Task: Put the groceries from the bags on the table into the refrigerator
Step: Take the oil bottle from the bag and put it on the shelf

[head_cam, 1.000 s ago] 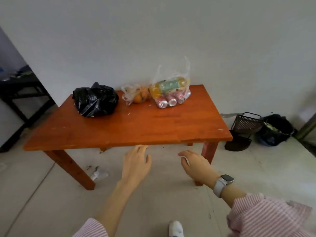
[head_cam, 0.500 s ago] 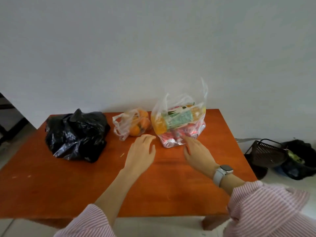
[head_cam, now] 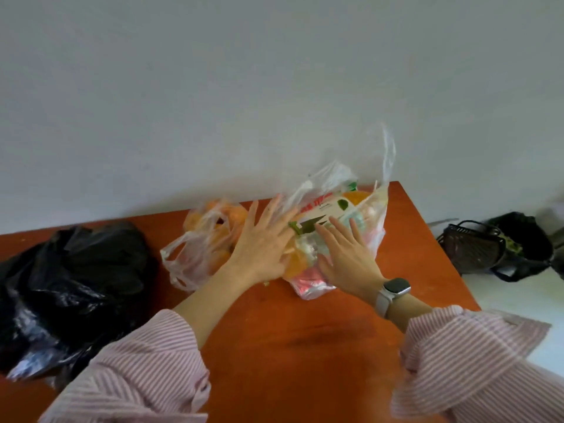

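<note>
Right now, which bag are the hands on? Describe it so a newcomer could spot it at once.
Start at the orange wooden table against the white wall. Three bags sit along its far edge; take the clear bag furthest right, under the left hand and right hand. Unlike the black bag and the small bag of oranges, it shows cans and a labelled bottle.

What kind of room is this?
Probably a plain room in a home: a reddish-brown wooden table against a bare white wall, with clear plastic grocery bags on it.
</note>
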The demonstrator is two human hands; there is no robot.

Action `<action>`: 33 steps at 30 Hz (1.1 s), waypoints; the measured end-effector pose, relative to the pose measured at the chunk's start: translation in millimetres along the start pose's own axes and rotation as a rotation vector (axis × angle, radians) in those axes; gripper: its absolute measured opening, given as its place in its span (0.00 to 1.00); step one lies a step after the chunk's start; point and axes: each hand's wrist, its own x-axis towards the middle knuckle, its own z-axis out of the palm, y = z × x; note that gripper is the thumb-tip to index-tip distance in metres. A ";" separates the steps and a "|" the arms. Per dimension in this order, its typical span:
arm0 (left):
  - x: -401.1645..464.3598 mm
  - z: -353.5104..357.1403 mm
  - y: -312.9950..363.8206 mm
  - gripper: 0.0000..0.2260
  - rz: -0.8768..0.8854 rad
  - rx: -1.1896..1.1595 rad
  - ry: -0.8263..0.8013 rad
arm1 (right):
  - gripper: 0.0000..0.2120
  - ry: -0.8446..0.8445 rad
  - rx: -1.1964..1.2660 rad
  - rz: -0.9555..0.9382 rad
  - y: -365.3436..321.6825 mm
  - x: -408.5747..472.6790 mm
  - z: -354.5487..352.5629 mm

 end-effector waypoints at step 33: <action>-28.1 106.6 28.1 0.18 -0.558 -0.325 0.320 | 0.09 0.294 0.027 -0.327 11.8 1.5 54.2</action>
